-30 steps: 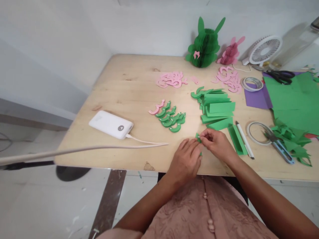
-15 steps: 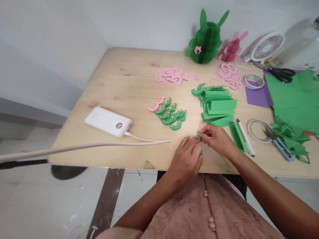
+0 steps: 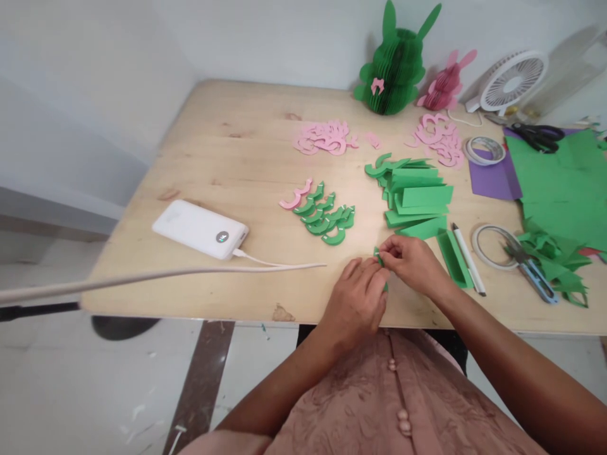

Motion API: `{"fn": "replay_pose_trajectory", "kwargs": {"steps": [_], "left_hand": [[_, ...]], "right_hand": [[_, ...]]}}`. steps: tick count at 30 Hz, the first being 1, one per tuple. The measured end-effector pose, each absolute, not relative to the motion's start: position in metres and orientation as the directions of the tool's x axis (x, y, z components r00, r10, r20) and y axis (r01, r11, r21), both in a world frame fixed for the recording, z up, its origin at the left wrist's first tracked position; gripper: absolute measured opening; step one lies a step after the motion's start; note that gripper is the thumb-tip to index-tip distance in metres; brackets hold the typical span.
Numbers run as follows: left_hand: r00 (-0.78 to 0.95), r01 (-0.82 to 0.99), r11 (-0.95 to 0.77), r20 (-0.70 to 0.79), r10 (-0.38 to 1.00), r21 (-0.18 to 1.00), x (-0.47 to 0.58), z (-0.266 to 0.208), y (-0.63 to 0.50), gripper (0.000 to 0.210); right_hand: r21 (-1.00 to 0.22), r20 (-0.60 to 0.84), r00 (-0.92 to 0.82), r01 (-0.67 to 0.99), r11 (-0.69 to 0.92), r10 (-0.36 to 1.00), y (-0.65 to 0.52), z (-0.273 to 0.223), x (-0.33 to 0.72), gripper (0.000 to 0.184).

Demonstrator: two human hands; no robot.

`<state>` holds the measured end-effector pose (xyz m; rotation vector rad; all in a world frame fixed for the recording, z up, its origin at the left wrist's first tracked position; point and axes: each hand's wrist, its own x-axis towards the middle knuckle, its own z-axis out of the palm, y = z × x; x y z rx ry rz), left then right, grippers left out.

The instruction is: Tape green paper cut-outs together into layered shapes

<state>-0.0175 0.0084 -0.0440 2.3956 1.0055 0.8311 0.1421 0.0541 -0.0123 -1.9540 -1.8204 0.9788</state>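
Observation:
A small green paper cutout (image 3: pixel 376 252) lies near the table's front edge, mostly covered by my fingers. My left hand (image 3: pixel 358 297) rests over it, fingers together and pressing it on the wood. With thumb and forefinger closed, my right hand (image 3: pixel 406 260) pinches at the cutout's far end, where a tiny white strip shows. Just beyond, curved green cutouts (image 3: pixel 327 216) with white tape bits lie in an overlapping group, two pink curved cutouts (image 3: pixel 296 194) at their left. Folded green paper pieces (image 3: pixel 422 196) are stacked behind my right hand.
A white power bank (image 3: pixel 199 229) with a cable (image 3: pixel 265 270) lies left. On the right are a white pen (image 3: pixel 468 259), tape rolls (image 3: pixel 484 151), a blue-handled cutter (image 3: pixel 538 281), black scissors (image 3: pixel 538 136) and green scraps (image 3: pixel 552 253). Paper rabbits (image 3: pixel 396 69) and a fan (image 3: pixel 515 82) stand behind.
The view has shifted slightly, so the far objects sit a little higher. Both hands stay almost where they were on the green paper cutout, with only slight finger movement.

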Motion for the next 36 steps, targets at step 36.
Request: {"fn": "replay_pose_trajectory", "kwargs": {"steps": [36], "left_hand": [[0.552, 0.485, -0.640, 0.360, 0.753, 0.596, -0.0193, -0.0406, 0.0093, 0.025]], "right_hand": [[-0.576, -0.260, -0.040, 0.809, -0.122, 0.965, 0.0547, -0.0092, 0.1384, 0.008]]}}
